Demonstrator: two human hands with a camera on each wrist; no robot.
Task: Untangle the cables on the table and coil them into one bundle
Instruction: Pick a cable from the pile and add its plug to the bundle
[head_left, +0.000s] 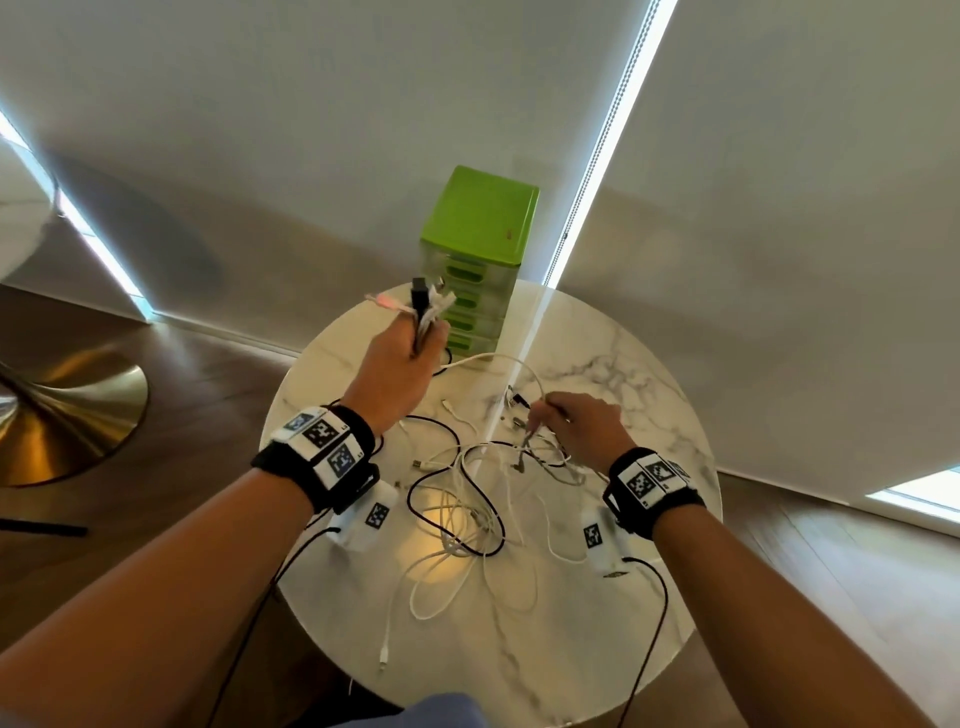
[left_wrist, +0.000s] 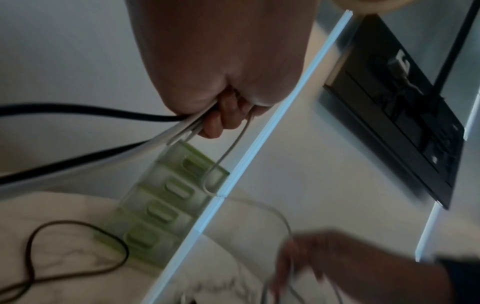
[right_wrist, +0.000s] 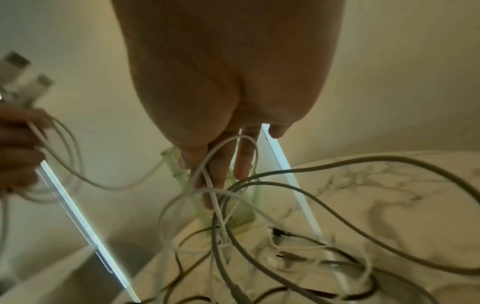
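Drawer unit (head_left: 475, 260) stood at far edge of the round tabletop (head_left: 649, 395), against the blinds behind. Loose cables (head_left: 467, 514) lay tangled across the tabletop's middle, strands running twd the near edge; a few connector ends (head_left: 517, 402) lay right of centre, betw. drawer unit and tangle. Left hand (head_left: 400, 364) was raised above the tabletop's far-left part, just in front of the drawer unit, w/ a bunch of cable ends (head_left: 426, 306) sticking up out of it. Right hand (head_left: 587, 426) sat low over the tangle's right side, strands hanging from its fingers (right_wrist: 221, 174). Lamp base (head_left: 67, 415) stood on floor, well left of the table.
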